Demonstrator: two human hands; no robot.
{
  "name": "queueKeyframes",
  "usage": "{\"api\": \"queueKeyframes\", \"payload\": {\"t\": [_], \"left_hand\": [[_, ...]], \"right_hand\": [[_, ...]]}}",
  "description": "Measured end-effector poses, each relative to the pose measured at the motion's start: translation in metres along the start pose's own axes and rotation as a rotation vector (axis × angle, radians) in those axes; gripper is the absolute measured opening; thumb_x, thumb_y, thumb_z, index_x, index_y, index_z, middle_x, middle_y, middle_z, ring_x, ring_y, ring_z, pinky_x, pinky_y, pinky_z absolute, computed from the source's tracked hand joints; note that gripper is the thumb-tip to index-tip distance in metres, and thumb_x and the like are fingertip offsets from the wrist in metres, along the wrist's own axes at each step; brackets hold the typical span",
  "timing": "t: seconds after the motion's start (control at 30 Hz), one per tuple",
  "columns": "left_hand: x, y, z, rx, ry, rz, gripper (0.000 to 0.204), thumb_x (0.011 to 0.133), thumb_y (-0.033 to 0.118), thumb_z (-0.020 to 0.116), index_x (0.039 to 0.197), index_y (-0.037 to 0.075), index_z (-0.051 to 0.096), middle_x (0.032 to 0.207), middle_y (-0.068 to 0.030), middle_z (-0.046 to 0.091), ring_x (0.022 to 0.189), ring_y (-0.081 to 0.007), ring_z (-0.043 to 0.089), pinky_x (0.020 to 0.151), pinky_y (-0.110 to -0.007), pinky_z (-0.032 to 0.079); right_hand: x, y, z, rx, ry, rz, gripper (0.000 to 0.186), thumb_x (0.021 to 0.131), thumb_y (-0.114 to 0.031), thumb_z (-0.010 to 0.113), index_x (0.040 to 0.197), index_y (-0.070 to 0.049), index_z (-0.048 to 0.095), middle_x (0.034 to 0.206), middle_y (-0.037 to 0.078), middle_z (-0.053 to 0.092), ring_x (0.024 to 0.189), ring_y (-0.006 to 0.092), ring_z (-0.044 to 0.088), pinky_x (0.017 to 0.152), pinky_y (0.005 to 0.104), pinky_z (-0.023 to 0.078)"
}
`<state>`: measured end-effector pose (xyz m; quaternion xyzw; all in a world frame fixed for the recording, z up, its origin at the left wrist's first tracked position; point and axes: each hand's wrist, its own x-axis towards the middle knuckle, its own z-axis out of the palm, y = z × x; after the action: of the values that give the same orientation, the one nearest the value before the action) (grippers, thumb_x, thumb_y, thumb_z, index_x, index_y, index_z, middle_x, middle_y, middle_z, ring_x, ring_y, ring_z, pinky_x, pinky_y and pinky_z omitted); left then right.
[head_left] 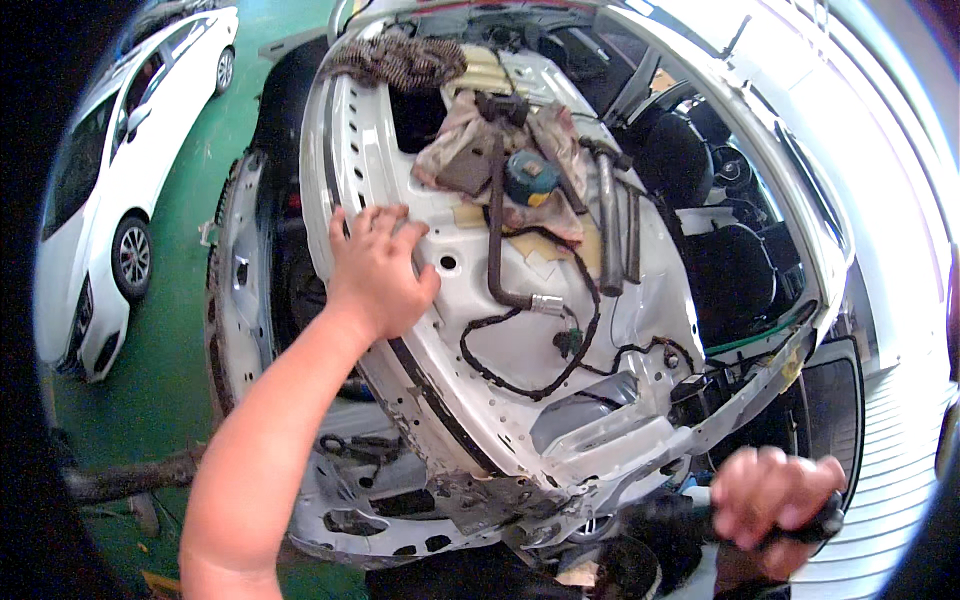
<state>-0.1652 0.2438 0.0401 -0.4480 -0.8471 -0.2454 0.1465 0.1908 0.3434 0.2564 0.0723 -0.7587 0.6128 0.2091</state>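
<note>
My left hand (382, 265) lies on the white metal panel of a stripped car body (470, 400), fingers spread, holding nothing. My right hand (770, 495), blurred, is closed round a dark handle-like object (825, 522) beside the damaged corner of the body. What kind of object it is cannot be made out. On the panel right of my left hand lies a bent wrench bar (495, 230) with a silver socket (546, 304) at its end. A black wiring harness (530, 392) loops around that socket.
Past the bar sit a teal round tool (530, 178), a stained rag (450, 150), a hammer (608, 220) and a patterned cloth (400, 62). Torn metal edges (480, 495) run along the near side. A white car (130, 170) stands on the green floor at left.
</note>
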Motion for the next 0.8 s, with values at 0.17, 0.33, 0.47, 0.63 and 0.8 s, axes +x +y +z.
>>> {"api": "queueKeyframes", "payload": {"t": [0.17,0.33,0.47,0.63,0.8], "left_hand": [[-0.001,-0.005,-0.002,-0.023,-0.061,-0.056,0.048,0.083,0.035,0.063,0.125,0.012,0.065,0.144,-0.0123,0.052,0.140,-0.0310,0.040,0.121,-0.060,0.010],[0.001,-0.002,-0.010,-0.069,-0.096,-0.089,0.050,0.083,0.036,0.062,0.127,0.012,0.065,0.144,-0.0129,0.051,0.140,-0.0311,0.039,0.121,-0.060,0.008],[0.005,0.007,-0.022,-0.074,-0.219,-0.113,0.054,0.088,0.039,0.055,0.132,0.009,0.061,0.149,-0.0137,0.048,0.146,-0.0290,0.032,0.123,-0.058,0.004],[0.005,0.010,-0.012,-0.072,-0.189,-0.093,0.053,0.089,0.039,0.053,0.132,0.009,0.061,0.148,-0.0139,0.048,0.146,-0.0293,0.033,0.123,-0.058,0.004],[-0.007,-0.015,-0.014,-0.047,-0.099,-0.117,0.049,0.086,0.036,0.060,0.129,0.012,0.064,0.145,-0.0123,0.052,0.143,-0.0297,0.038,0.122,-0.059,0.009]], "right_hand": [[0.102,0.052,0.000,-1.161,-0.489,-0.226,0.046,0.071,-0.015,0.073,0.115,-0.013,0.060,0.119,0.005,0.067,0.112,0.0302,0.060,0.090,0.0431,0.049],[0.148,0.168,-0.034,-1.520,-0.548,-0.254,0.039,0.075,-0.009,0.070,0.113,-0.012,0.060,0.127,0.005,0.062,0.125,0.0303,0.053,0.100,0.0420,0.052],[0.151,0.217,-0.069,-1.614,-0.529,-0.093,0.048,0.078,-0.006,0.068,0.124,-0.014,0.059,0.135,0.008,0.057,0.129,0.0317,0.051,0.106,0.0412,0.048],[0.136,0.216,-0.071,-1.533,-0.320,0.277,0.064,0.080,-0.003,0.069,0.140,-0.015,0.054,0.145,0.014,0.049,0.135,0.0358,0.046,0.112,0.0442,0.042],[0.115,0.089,0.027,-1.034,-0.114,0.160,0.039,0.082,-0.005,0.066,0.120,-0.003,0.064,0.127,0.016,0.063,0.119,0.0370,0.060,0.103,0.0431,0.048]]}}
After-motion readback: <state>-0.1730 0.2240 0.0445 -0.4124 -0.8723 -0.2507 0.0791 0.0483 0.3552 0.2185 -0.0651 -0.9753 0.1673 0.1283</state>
